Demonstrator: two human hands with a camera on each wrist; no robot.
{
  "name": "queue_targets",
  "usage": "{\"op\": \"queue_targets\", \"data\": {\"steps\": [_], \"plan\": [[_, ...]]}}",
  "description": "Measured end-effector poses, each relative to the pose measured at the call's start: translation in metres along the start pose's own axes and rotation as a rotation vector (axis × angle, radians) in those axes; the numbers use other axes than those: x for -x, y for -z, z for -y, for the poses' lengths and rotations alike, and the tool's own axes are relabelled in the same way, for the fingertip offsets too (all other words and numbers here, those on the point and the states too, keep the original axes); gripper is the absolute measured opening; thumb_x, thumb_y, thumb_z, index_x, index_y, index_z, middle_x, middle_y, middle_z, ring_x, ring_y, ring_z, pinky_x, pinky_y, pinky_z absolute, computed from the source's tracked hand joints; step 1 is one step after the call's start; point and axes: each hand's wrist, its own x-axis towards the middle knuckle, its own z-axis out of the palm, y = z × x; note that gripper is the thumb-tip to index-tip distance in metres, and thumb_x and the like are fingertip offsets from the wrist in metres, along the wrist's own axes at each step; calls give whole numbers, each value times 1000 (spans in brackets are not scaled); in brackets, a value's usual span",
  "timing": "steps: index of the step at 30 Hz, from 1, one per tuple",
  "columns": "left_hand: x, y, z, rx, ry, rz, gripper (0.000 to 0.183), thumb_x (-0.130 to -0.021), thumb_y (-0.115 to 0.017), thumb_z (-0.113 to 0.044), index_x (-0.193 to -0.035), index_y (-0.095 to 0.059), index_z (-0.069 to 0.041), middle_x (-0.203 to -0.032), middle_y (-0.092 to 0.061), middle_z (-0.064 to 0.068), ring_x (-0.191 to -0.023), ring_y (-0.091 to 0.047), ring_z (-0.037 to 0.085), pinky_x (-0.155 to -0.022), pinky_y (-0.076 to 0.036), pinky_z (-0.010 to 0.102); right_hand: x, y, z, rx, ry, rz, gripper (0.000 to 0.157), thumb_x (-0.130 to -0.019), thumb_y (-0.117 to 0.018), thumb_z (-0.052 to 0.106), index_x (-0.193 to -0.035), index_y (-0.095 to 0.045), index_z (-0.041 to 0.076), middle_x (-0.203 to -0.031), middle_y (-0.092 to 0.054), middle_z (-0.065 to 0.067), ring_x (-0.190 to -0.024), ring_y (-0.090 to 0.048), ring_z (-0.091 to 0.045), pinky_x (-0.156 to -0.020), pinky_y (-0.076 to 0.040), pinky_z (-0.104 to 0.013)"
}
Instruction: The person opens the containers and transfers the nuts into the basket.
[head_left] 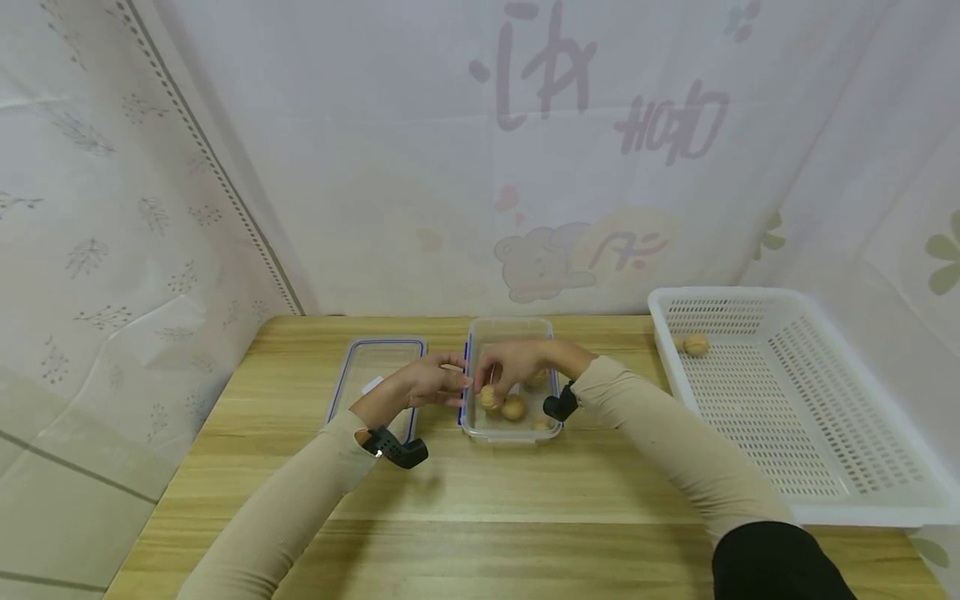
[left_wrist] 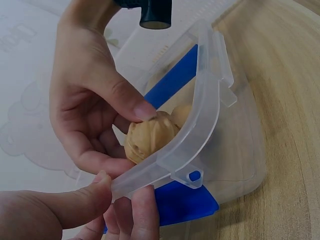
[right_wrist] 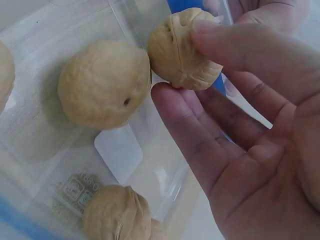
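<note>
A clear plastic box (head_left: 510,435) with blue clips stands on the table, several walnuts inside it. My right hand (head_left: 513,363) reaches into the box and pinches a walnut (right_wrist: 182,50) between thumb and fingers, beside the box's left wall. Right by it lies another walnut (right_wrist: 102,85), and a further walnut (right_wrist: 117,212) sits lower in the right wrist view. My left hand (head_left: 435,379) is at the box's left side; in the left wrist view its thumb and fingers (left_wrist: 145,212) pinch the rim next to a blue clip (left_wrist: 182,202).
Left of the box lies a clear lid (head_left: 378,354) with a blue seal, partly under the left forearm. A white perforated basket (head_left: 765,408) stands at the right, with a walnut (head_left: 696,345) in its far left corner. A printed curtain (head_left: 390,167) hangs behind the wooden table (head_left: 480,492).
</note>
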Motion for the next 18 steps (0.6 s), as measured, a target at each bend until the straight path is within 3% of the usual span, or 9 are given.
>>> {"op": "queue_targets", "data": {"steps": [6, 14, 18], "plan": [[-2, 0, 0, 6, 11, 0, 46, -102, -56, 3, -143, -35, 8, -101, -57, 7, -88, -60, 14, -85, -63, 32, 8, 3, -4, -31, 28, -34, 36, -87, -77, 3, -121, -66, -1, -113, -64, -3, -103, -60, -14, -93, -54, -25], [-2, 2, 1, 16, 24, 0, 50, -102, -56, 3, -146, -34, 7, -103, -53, 7, -88, -60, 15, -85, -63, 32, 19, 8, -10, -142, 28, -100, 30, -87, -75, 4, -114, -63, 4, -111, -62, -4, -105, -59, -17, -94, -53, -29], [-3, 2, 0, 21, 17, 8, 50, -102, -56, 3, -146, -34, 8, -104, -55, 8, -92, -63, 17, -84, -63, 32, 25, 11, -11, -129, 23, -157, 30, -87, -76, 10, -115, -63, 7, -113, -64, -3, -107, -61, -17, -96, -54, -30]]}}
